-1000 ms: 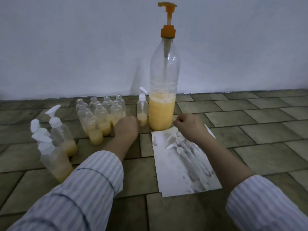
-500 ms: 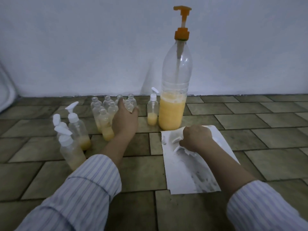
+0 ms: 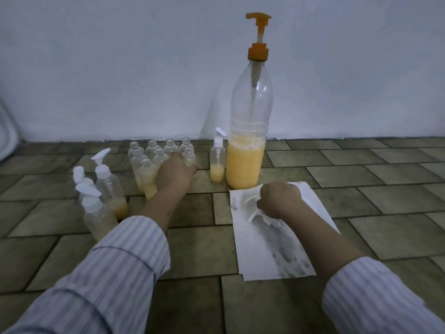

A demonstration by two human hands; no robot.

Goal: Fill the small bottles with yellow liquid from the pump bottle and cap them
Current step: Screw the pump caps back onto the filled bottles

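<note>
Capped small bottles (image 3: 109, 189) are standing upright at the far left of the tiled floor (image 3: 361, 232), white pump tops pointing roughly up and left, yellow liquid only in the bottom part. Just right of them, the uncapped cluster (image 3: 154, 160) is sitting near the wall, long axes vertical, open mouths facing up, the front ones showing some yellow fill. The left hand (image 3: 174, 173) is resting over the right front of that cluster, fingers (image 3: 190, 168) curling down among the bottles; I cannot tell if it is actually gripping one. One more capped bottle (image 3: 217, 162) is standing touching or just beside the big pump bottle (image 3: 249, 131), which is upright, about a third full, orange spout pointing left. The right hand (image 3: 279, 200) is closing in a loose fist on the white pump caps (image 3: 250, 201) lying at the far end of the paper sheet (image 3: 269, 256), dip tubes looking to run toward the near edge. Judging the step as picking a bottle and a cap: pulling one front bottle straight up so neighbours are not tipping, taking a single cap by its collar, feeding the tube in vertically, then twisting while the left hand is holding the body steady.
</note>
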